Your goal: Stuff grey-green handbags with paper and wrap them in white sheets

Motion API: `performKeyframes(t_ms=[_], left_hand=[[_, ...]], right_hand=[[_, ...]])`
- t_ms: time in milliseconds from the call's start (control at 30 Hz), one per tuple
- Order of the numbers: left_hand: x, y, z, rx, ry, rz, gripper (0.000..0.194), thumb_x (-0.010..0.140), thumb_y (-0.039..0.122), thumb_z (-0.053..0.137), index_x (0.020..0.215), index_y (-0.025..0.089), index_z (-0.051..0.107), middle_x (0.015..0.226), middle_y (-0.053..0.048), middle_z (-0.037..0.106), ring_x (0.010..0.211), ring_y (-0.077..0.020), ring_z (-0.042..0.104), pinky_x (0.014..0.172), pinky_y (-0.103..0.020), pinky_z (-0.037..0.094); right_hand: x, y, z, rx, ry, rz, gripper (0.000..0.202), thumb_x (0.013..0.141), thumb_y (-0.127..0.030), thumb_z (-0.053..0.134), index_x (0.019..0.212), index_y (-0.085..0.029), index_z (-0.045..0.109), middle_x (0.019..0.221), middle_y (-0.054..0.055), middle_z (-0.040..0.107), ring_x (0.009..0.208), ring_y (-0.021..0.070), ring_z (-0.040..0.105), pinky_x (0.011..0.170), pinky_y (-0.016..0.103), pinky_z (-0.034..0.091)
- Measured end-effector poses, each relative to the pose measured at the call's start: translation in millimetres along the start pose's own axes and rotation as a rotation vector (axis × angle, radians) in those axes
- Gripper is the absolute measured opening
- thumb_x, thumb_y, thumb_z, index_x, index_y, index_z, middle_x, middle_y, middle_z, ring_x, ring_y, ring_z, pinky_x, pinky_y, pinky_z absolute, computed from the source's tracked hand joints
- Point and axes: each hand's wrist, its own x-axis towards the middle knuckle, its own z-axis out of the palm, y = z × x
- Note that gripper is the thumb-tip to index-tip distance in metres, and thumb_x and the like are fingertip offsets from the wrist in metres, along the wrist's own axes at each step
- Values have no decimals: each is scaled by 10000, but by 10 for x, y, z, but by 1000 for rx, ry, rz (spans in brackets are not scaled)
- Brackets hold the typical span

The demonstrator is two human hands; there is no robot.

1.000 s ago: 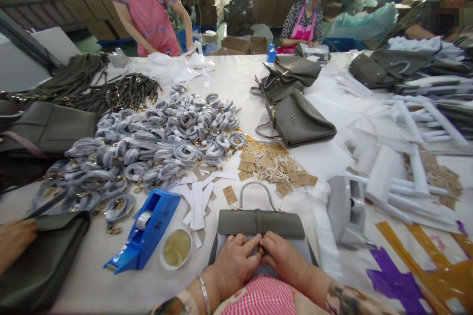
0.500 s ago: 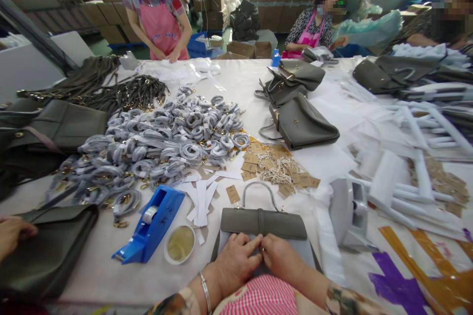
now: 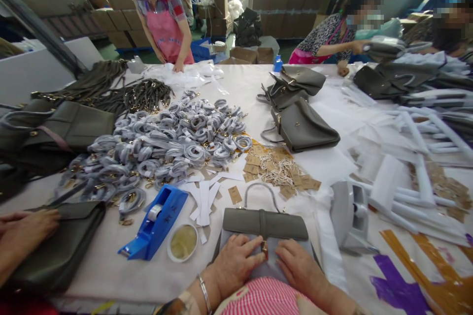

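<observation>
An olive-grey handbag lies in front of me, its flap toward the far side and its thin grey handle standing up behind. Grey covering shows below the flap, with a small gold-and-orange clasp at the middle. My left hand lies on the bag, its fingers stretched and their tips by the clasp's left side. To the right of the clasp, my right hand rests flat with fingers apart, not touching it.
A blue tape dispenser and a round tub stand left. Wrapped straps and paper tags lie beyond. A grey dispenser is right. A co-worker's hands touch another bag at left; other people stand across the table.
My right hand has moved right, away from my left fingertips, and the clasp now shows between the hands. A co-worker across the table has lifted a wrapped bag to the right.
</observation>
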Motion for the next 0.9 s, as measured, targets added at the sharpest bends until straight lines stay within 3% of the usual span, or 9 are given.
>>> performKeyframes(t_ms=[67,167,233,333,467,567,733,900], left_hand=[[-51,14,-68,1,-33,15,584,929,673,554,1408,340,547,1571,-32,485,1098,-223,576,871,-360,434],[-159,46,-158,48,-84,6,589,978,573,544,1490,294,460,1609,-39,441,1317,-248,512,1056,-401,412],[-243,67,-191,80,-127,-31,634,978,474,596,1547,305,374,1654,-31,368,1470,-265,380,1176,-457,333],[-359,88,-209,68,-200,-81,828,889,506,720,1582,351,294,1686,-44,290,1517,-319,322,1205,-549,310],[-489,79,-232,82,-171,-106,866,859,405,763,1577,423,280,1691,-36,275,1508,-325,353,1188,-552,363],[-557,39,-242,137,-96,-77,822,858,348,730,1572,389,325,1671,-40,324,1482,-313,403,1158,-502,427],[-597,-33,-179,252,12,3,716,825,312,654,1514,246,469,1590,-90,462,1418,-310,494,1073,-453,526],[-601,-47,-104,301,100,18,623,827,276,583,1439,164,555,1545,-84,516,1412,-283,507,1062,-427,554]], right_hand=[[-190,88,76,-171,25,-84,267,966,-247,574,1217,-230,666,1288,106,693,1193,294,627,995,416,509],[-387,171,168,-342,14,-172,531,960,-462,648,1447,-270,557,1489,77,591,1365,335,510,1054,427,458],[-448,176,179,-369,-11,-187,716,935,-596,645,1547,-278,452,1556,75,524,1425,356,443,1112,453,407],[-472,120,112,-332,-62,-147,818,914,-657,637,1602,-315,355,1626,78,424,1468,392,382,1161,523,351],[-478,26,-10,-241,-96,-71,730,917,-502,702,1570,-420,387,1667,45,347,1479,405,377,1160,584,359],[-495,16,-26,-221,-72,-56,711,899,-337,729,1536,-449,436,1667,20,344,1461,380,423,1150,550,400],[-554,87,43,-247,-37,-99,663,913,-186,658,1518,-397,485,1609,12,442,1441,321,472,1163,482,430],[-684,117,101,-168,19,-103,557,952,-146,579,1483,-310,542,1474,60,597,1411,280,510,1195,479,417]])
